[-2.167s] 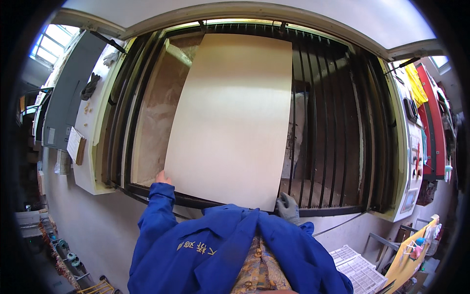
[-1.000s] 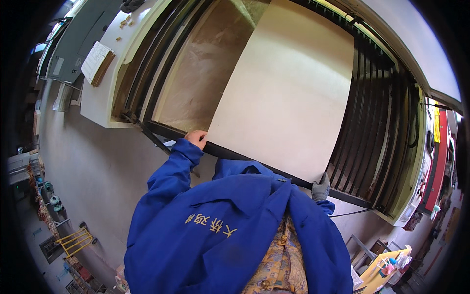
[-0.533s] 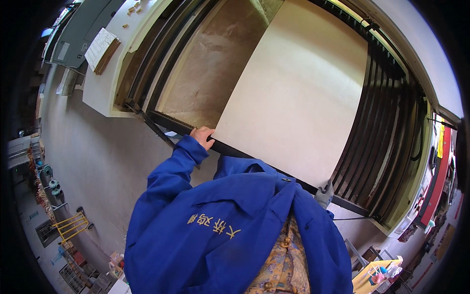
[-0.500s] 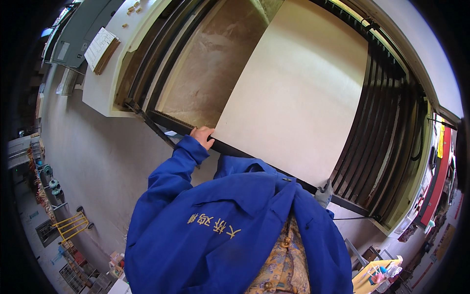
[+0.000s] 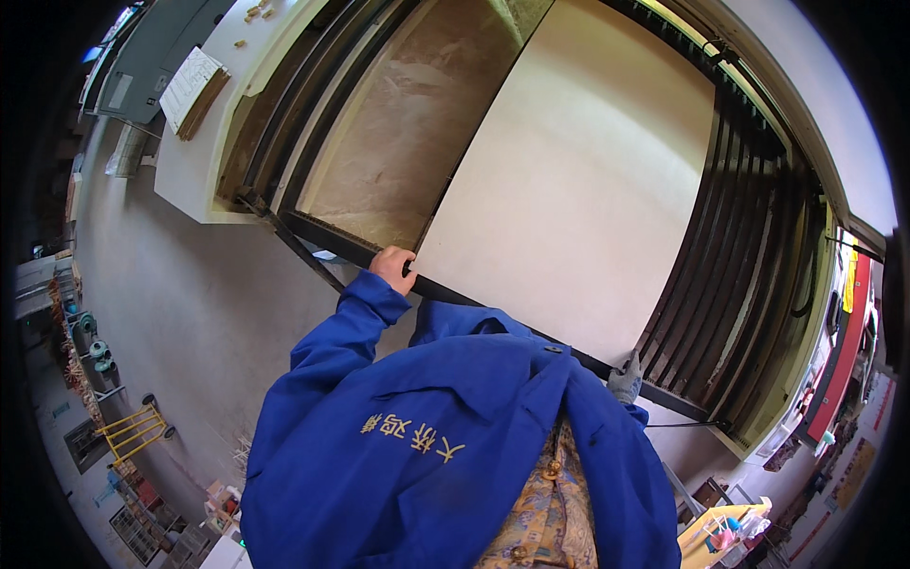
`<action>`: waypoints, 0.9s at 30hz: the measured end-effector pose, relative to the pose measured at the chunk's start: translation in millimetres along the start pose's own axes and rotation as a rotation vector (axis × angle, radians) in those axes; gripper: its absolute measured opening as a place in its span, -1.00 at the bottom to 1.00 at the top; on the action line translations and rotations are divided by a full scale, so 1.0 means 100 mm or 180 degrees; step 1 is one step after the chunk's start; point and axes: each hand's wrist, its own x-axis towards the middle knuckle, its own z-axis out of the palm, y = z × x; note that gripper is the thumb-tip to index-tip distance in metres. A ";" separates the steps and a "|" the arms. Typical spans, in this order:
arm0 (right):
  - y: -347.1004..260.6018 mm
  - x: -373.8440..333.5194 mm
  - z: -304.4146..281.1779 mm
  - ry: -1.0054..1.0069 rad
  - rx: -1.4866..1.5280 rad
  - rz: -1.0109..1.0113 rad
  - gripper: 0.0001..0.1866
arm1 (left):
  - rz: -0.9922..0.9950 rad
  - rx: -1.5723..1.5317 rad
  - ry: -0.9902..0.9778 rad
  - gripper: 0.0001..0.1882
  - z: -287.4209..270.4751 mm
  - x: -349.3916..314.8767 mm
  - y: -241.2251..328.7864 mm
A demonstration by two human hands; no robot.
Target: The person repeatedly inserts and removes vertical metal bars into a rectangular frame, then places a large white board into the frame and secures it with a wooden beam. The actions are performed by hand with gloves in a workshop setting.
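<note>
A large, flat white board [image 5: 569, 180] lies across the black-slatted bed of a machine in front of me. My bare left hand [image 5: 393, 268] curls its fingers around the black front rail [image 5: 334, 243], right beside the board's near left corner. At the board's near right corner is my right hand [image 5: 625, 377], in a grey glove. Its thumb points up against the board's edge, while the other fingers are mostly hidden below. Both arms wear blue sleeves.
Dark slats [image 5: 735, 256] run along the bed to the board's right. A brownish sheet-like surface [image 5: 398, 123] lies left of it. A paper pad [image 5: 194, 90] rests on the machine's white side. A yellow metal frame [image 5: 133, 433] stands on the floor at far left.
The board's far end appears slightly farther right, and a dark line now shows along its left edge. Both hands keep nearly the same places.
</note>
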 end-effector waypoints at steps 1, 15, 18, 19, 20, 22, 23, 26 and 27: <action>0.00 0.00 0.00 0.0008 0.0098 -0.0030 -0.24 | -0.0025 -0.0017 -0.0020 -0.68 0.00 0.00 -0.02; 0.21 0.02 0.13 0.0152 0.0748 -0.0192 -0.26 | -0.0937 -0.0513 -0.0662 -0.70 -0.12 0.21 -0.08; 0.24 0.02 0.18 0.0240 0.0907 -0.0263 -0.28 | -0.0500 -0.0185 -0.0640 -0.63 -0.13 0.20 -0.06; 0.24 0.03 0.19 0.0252 0.1111 -0.0196 -0.28 | -0.0471 -0.0130 -0.0626 -0.61 -0.13 0.18 -0.05; 0.24 0.03 0.21 0.0288 0.1333 -0.0146 -0.27 | -0.0373 -0.0185 -0.0551 -0.62 -0.12 0.17 -0.04; 0.25 0.05 0.24 0.0301 0.1593 -0.0021 -0.28 | -0.0393 -0.0179 -0.0467 -0.62 -0.11 0.15 -0.03; 0.25 0.06 0.25 0.0285 0.1631 0.0063 -0.28 | -0.0342 -0.0092 -0.0466 -0.62 -0.10 0.15 -0.03; 0.25 0.14 0.26 0.0247 0.1584 0.0173 -0.29 | -0.0155 -0.0109 -0.0260 -0.61 -0.06 0.14 -0.03; 0.24 0.17 0.25 0.0237 0.1543 0.0190 -0.30 | -0.0097 -0.0059 -0.0216 -0.60 -0.04 0.14 -0.04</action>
